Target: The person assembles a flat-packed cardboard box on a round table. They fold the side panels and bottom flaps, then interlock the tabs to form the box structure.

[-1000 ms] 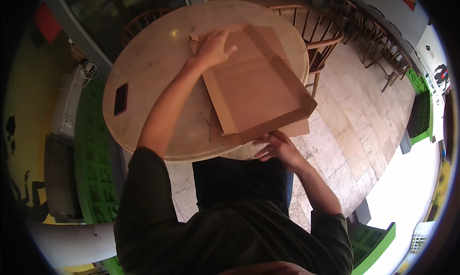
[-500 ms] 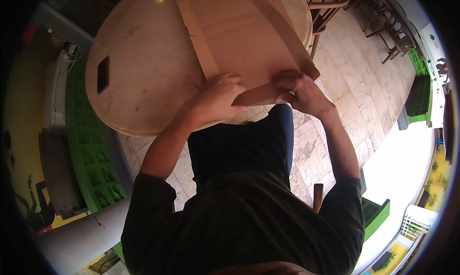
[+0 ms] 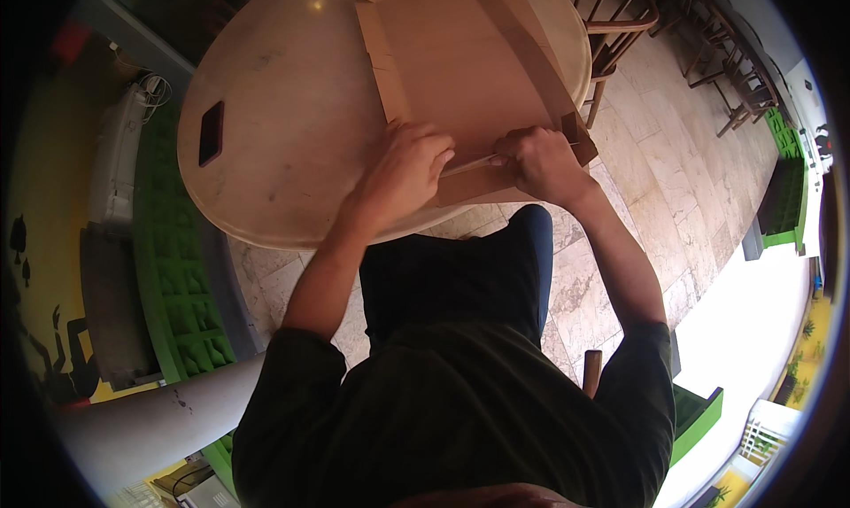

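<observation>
A brown cardboard box, opened out with its edge flaps partly raised, lies on the round, pale table. Its near edge faces me and reaches the table's rim. My left hand grips the near left corner, fingers curled over the cardboard. Near the right corner, my right hand is closed on the near flap, with the fingertips folded inward over it. A raised fold shows between the two hands. The undersides of both hands and parts of the flap are hidden.
A dark phone lies on the left of the table. Wooden chairs stand beyond the right rim, on a tiled floor. A green slatted structure runs along the left, near a white coiled cable.
My right hand has turned and closed further over the near flap, and a fold now stands up between the hands. My left fingers have curled inward. The whole view has shifted slightly.
</observation>
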Available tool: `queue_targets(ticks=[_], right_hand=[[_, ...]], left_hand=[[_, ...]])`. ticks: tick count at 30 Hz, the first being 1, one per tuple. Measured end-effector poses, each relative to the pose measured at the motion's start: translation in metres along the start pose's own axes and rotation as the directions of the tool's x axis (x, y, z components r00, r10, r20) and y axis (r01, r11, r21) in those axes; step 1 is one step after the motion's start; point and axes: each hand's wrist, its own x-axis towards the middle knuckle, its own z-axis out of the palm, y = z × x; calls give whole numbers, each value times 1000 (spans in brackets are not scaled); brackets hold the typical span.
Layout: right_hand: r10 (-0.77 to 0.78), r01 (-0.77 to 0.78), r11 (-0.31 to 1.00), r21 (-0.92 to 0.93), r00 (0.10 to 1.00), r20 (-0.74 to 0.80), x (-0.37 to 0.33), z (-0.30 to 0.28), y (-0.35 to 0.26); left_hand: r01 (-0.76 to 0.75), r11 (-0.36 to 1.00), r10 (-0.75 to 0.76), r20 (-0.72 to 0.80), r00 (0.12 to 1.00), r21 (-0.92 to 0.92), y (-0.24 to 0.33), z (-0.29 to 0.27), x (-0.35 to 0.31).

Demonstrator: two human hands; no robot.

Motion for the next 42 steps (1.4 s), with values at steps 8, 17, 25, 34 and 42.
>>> queue_targets(ticks=[8, 17, 25, 34, 42], right_hand=[[9, 14, 997, 74, 954, -300, 40, -56, -10], [67, -45, 997, 58, 879, -471, 95, -85, 12], [71, -282, 959, -32, 349, -935, 156, -263, -10], [-643, 102, 749, -654, 345, -683, 36, -233, -49], [-259, 139, 948, -287, 860, -440, -98, -48, -57]], left_hand=[[20, 977, 118, -615, 780, 213, 34, 58, -34], [19, 975, 48, -294, 955, 220, -2, 81, -31], [-32, 935, 145, -298, 944, 354, -13, 98, -40], [-151, 774, -138, -396, 908, -615, -8, 71, -36], [117, -186, -221, 158, 962, -976, 8, 51, -75]])
